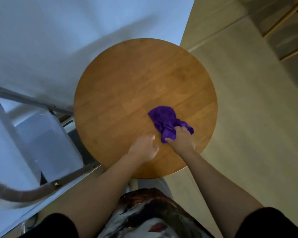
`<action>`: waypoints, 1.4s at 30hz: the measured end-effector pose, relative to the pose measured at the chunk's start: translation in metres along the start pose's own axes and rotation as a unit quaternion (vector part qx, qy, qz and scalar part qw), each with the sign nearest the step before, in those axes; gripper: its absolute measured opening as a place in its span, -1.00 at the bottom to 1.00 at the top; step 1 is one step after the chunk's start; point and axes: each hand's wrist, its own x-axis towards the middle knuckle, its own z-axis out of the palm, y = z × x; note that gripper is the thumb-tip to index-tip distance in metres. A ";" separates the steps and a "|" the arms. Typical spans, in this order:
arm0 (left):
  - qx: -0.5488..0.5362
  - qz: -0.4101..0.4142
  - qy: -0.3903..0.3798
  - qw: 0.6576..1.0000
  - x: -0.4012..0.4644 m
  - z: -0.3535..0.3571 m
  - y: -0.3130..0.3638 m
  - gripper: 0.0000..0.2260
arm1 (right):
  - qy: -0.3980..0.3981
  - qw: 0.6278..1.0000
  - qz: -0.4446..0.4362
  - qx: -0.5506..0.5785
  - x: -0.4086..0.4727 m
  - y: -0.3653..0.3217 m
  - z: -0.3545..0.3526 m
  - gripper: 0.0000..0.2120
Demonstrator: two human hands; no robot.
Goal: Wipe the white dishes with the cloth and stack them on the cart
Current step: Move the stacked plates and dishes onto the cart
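A purple cloth (163,120) lies crumpled on the round wooden table (136,86), right of its middle. My right hand (181,140) grips the cloth's near end, fingers curled round the fabric. My left hand (144,147) hovers just left of it over the table, fingers loosely curled and holding nothing. At the left stands the metal-framed cart (41,107), with blurred pale shapes (46,136) inside it that I cannot make out as dishes. No white dish shows on the table.
A white wall (58,31) rises behind the table and cart. Pale floor (248,126) spreads to the right, with wooden-edged furniture (286,28) at the top right. The cart's curved grey handle (15,193) sits close to my left arm.
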 end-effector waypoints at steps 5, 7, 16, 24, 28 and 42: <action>-0.053 -0.034 0.005 0.998 -0.002 0.008 -0.008 -0.62 | 0.019 0.986 -0.073 -0.149 0.010 0.003 0.013 -0.62; -0.057 -0.041 -0.005 0.997 -0.006 0.008 -0.013 -0.62 | 0.027 0.981 -0.105 -0.163 0.015 0.010 0.009 -0.74; -0.252 -0.004 0.079 0.965 -0.042 -0.031 -0.021 -0.64 | 0.045 0.970 -0.189 0.146 -0.021 -0.050 -0.058 -0.83; -0.504 0.012 0.238 0.831 -0.131 -0.089 -0.039 -0.84 | -0.091 0.931 -0.285 0.211 -0.111 -0.147 -0.100 -0.63; -0.649 0.026 0.250 0.718 -0.184 -0.120 -0.075 -0.84 | -0.198 0.910 -0.299 0.208 -0.152 -0.179 -0.107 -0.81; -0.668 0.136 0.138 0.719 -0.309 -0.137 -0.132 -0.75 | -0.161 0.900 -0.403 0.028 -0.281 -0.259 -0.117 -0.74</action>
